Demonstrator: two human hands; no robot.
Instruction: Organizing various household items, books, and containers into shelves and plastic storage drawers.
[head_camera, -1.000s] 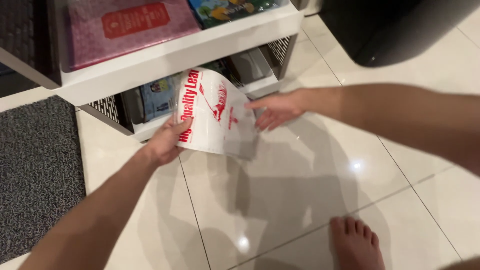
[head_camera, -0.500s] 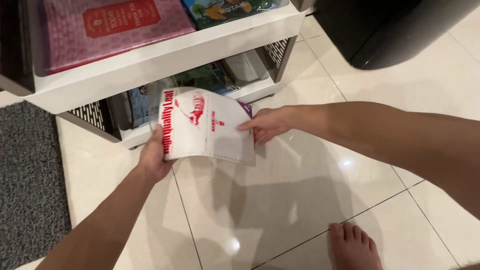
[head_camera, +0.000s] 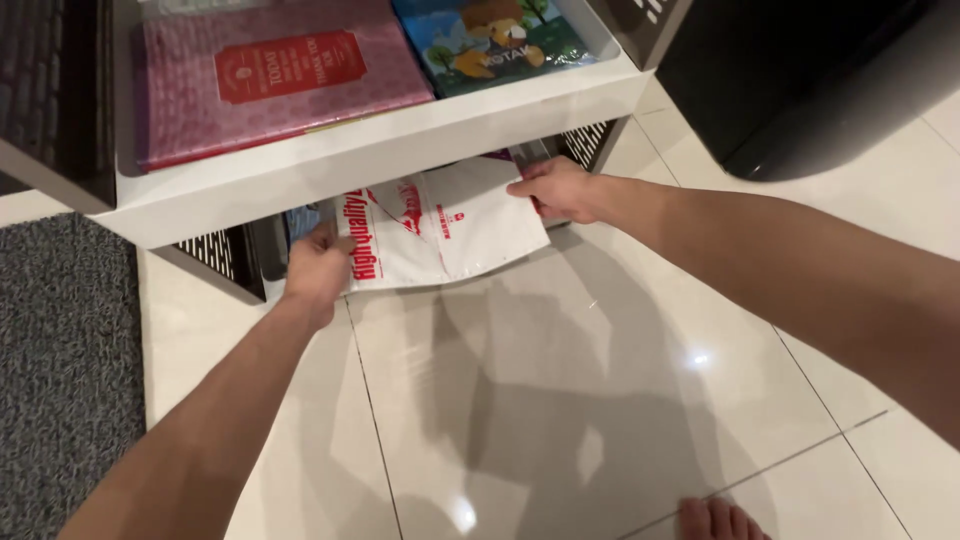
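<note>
White bag, gripped at both ends by left hand and right hand, wants holding flat and level under the shelf.

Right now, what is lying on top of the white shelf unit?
On the white shelf unit lie a flat pink patterned packet with a red label and a colourful cartoon picture book. What lies beneath them and farther back is hidden.

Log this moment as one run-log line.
left hand: grips left edge of white plastic bag | right hand: grips its right edge | bag: at lower shelf opening of white shelf unit | floor: tiles
</note>
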